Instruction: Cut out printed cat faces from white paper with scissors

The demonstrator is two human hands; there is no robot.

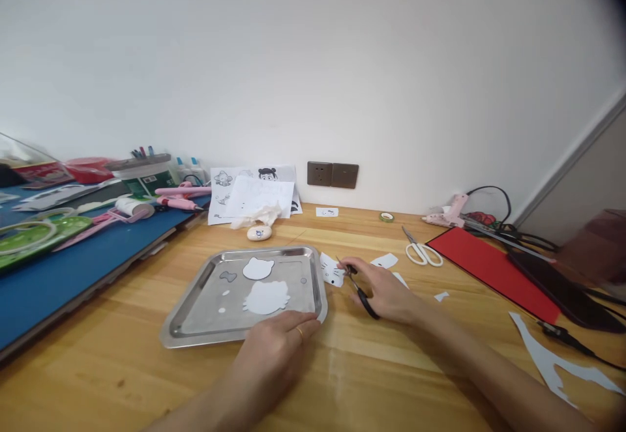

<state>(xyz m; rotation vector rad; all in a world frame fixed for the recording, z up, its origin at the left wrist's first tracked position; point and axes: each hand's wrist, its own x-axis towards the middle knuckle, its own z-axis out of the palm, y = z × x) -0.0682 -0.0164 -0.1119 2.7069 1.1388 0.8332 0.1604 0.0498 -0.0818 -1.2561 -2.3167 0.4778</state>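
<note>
We see the right hand closed around a pair of black scissors, fingers curled at the handles; how far the blades stand apart we cannot tell. The left hand lies with fingers close together over the near right corner of the metal tray; whether its thumb grips beneath the rim is hidden from us. Just beside the tray's right rim is the paper cat face, near the scissors' tips; we judge it light, limp and easily creased or torn, best pinched at a blank margin; the tray should be stiff and smooth, best held by its rim, and tilting it could let the loose white cutout slide. The scissors look rigid, safest by their loops. For edges, we have the tray's raised lip to the left, white-handled scissors and a red sheet to the right; the bench gives us open room in front of the tray.
</note>
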